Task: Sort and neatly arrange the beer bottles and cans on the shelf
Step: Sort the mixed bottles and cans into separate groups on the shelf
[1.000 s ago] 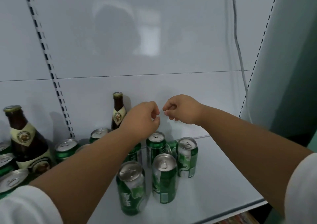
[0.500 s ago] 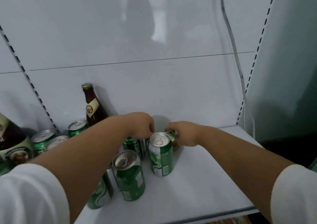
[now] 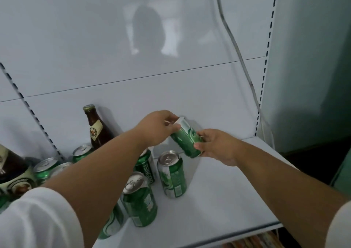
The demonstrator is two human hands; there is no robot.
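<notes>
Green aluminium beer can [image 3: 187, 140], held tilted above the white shelf board [image 3: 228, 190], clear of its surface, top end up and toward the back panel [image 3: 133, 73]. Left hand [image 3: 156, 129] pinched the upper rim, fingers curled over the top; right hand [image 3: 218, 148] gripped the lower end, thumb and fingers wrapped round the base. Both hands clamped on this one can.

Room about the grip: bare shelf board lay below and to the right of the held can, running out to the slotted upright [image 3: 263, 88] at the right edge. Front lip of the shelf [image 3: 218, 235] lay near the viewer, well apart from the grip. Back panel stood close behind the can; whether the two touched could not be told.

Appearance of held can: glossy green wall with pale swirl markings and a white band at the upper end; lettering too blurred to read.

Neighbouring stock: upright green can [image 3: 171, 173] just below the grip, silver lid with pull tab. Second green can [image 3: 140, 200] below and left of that one. Lettered green can [image 3: 147, 166] partly hidden under the left forearm. Brown glass bottle [image 3: 96, 128], cream label and gold cap, left of the grip against the back panel. Further cans [image 3: 44, 169] at far left.
</notes>
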